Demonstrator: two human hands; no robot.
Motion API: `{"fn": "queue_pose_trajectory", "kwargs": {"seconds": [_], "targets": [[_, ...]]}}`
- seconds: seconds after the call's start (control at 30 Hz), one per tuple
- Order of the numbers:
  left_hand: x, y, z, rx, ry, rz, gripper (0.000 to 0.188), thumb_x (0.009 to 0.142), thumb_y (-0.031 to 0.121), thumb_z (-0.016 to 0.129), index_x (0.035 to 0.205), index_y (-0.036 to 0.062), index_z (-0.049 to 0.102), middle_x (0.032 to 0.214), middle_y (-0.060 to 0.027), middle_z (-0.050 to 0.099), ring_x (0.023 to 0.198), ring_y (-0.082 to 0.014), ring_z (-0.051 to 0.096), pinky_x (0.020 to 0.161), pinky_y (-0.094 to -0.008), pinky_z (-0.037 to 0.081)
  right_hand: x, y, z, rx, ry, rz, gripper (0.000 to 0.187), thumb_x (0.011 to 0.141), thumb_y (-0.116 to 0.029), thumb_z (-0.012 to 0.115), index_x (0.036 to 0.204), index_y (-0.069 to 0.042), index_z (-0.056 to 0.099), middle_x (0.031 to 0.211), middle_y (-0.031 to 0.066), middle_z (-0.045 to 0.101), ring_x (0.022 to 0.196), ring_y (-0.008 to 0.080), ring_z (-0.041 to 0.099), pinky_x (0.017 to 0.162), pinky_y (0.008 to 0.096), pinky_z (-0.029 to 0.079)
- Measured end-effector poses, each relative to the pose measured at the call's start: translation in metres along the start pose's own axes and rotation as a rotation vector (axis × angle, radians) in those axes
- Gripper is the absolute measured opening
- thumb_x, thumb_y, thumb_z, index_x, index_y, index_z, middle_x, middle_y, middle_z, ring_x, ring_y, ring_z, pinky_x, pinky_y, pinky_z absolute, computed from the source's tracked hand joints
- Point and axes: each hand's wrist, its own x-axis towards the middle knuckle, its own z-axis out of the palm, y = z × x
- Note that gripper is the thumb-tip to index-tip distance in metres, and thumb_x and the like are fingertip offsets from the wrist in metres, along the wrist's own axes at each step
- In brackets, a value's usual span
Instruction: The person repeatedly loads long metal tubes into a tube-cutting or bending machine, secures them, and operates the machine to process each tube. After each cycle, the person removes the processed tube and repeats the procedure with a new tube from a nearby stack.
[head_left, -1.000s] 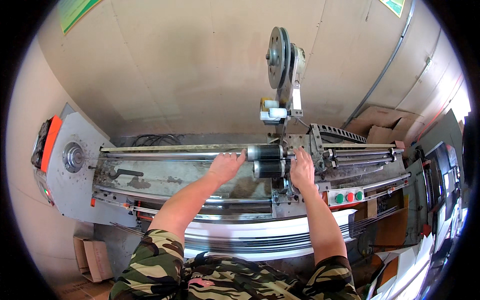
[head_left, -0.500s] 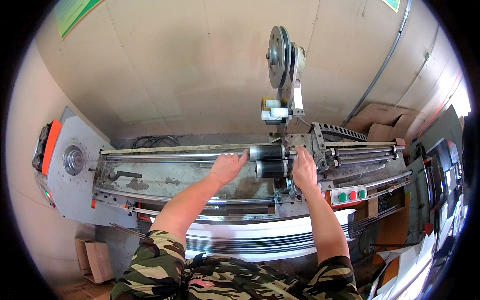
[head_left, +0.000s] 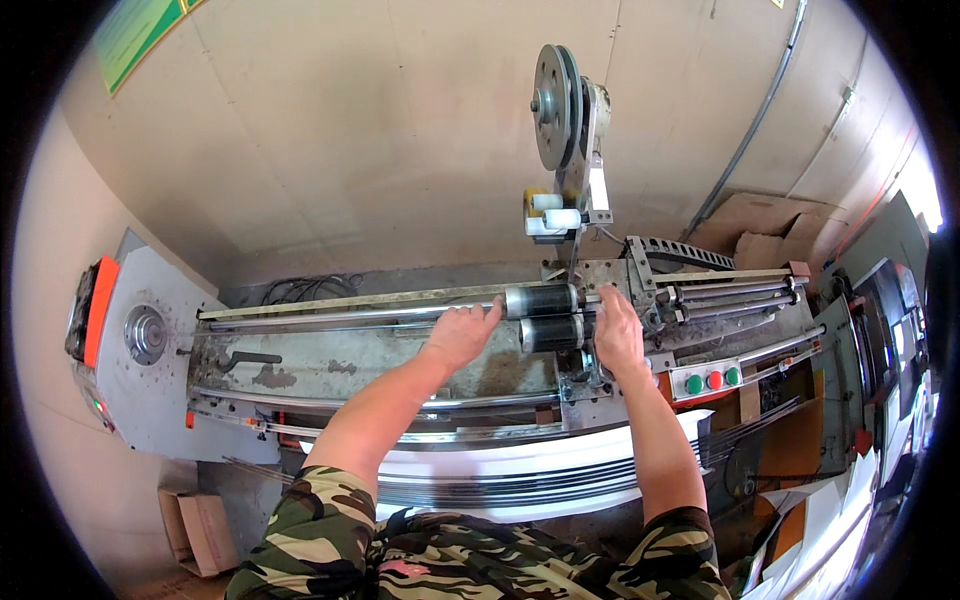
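Two dark rollers with pale left ends, the far roller (head_left: 540,300) and the near roller (head_left: 552,334), lie side by side on a long metal machine. My left hand (head_left: 464,332) is at the left end of the far roller, its index finger stretched toward that end and the other fingers curled. Whatever its fingertips hold, if anything, is hidden. Beyond the rollers' right ends is my right hand (head_left: 618,328), fingers bent together by a short metal shaft end; its grip is unclear. A tall arm with a grey pulley wheel (head_left: 551,108) and white spools (head_left: 562,219) rises behind.
Long rails (head_left: 370,318) run leftward to a grey end housing (head_left: 160,350). A black wrench (head_left: 250,359) lies on the bed. At right is a button panel (head_left: 714,380) with green and red buttons. Thin dark rods (head_left: 500,487) lie on a white sheet in front.
The whole view has shifted slightly. Both hands keep nearly the same places at the rollers' ends, and the right fingers look slightly more drawn together.
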Motion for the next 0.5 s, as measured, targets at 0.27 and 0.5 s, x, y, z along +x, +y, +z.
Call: {"fn": "queue_pose_trajectory", "kwargs": {"seconds": [0.27, 0.5], "targets": [[0.0, -0.003, 0.002, -0.03, 0.054, 0.025, 0.058, 0.086, 0.011, 0.056, 0.143, 0.0048, 0.045, 0.09, -0.0127, 0.066, 0.075, -0.0267, 0.069, 0.064, -0.0393, 0.054, -0.001, 0.0, 0.001, -0.049, 0.055, 0.039, 0.031, 0.09, -0.002, 0.055, 0.121, -0.001, 0.058, 0.126, 0.0236, 0.061, 0.116, 0.0431, 0.057, 0.1, 0.0476, 0.046], [-0.002, -0.004, 0.0, -0.052, 0.079, 0.038, 0.059, 0.086, 0.011, 0.057, 0.143, 0.0057, 0.045, 0.089, -0.0131, 0.065, 0.074, -0.0273, 0.069, 0.063, -0.0398, 0.054, -0.005, -0.016, -0.003, -0.181, 0.088, -0.011, 0.029, 0.09, -0.002, 0.055, 0.119, 0.001, 0.059, 0.125, 0.0242, 0.061, 0.113, 0.0423, 0.058, 0.098, 0.0472, 0.048]]}}
